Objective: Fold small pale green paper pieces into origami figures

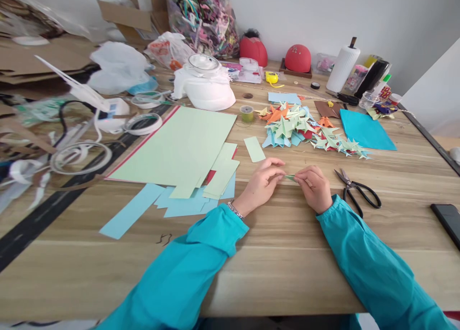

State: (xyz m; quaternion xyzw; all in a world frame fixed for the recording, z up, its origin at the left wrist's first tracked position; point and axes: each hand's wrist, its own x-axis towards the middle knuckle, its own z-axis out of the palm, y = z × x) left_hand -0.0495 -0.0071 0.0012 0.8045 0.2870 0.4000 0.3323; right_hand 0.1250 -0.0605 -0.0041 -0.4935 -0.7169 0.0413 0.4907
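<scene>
A small folded piece of light green paper (290,177) is pinched between the two hands just above the tabletop (280,253), near its middle and a little toward the front edge. The left hand (261,185) is closed on the paper's left end, thumb and fingertips pressed together, and the right hand (315,188) is closed on its right end in the same way, so each grip is shut on the paper; most of the piece is hidden by the fingers. Both forearms are covered by teal sleeves (362,253), and a bracelet (235,210) is worn at the left wrist. A pair of black scissors (355,190) is laid just to the right of the right hand, blades pointing away from the person. A single light green strip (254,149) is seen just beyond the left hand. Farther back, a heap of folded paper shapes (298,126) in green, blue, orange and red is spread out, with a blue sheet (364,129) beside it on the right. To the left, a large light green sheet (179,145) is laid flat, with cut blue and green strips (187,200) overlapping its near edge. A dark phone (448,221) is placed at the right edge. At the back, a white paper roll (342,67) and two red domed objects (297,58) are stood near the wall.
</scene>
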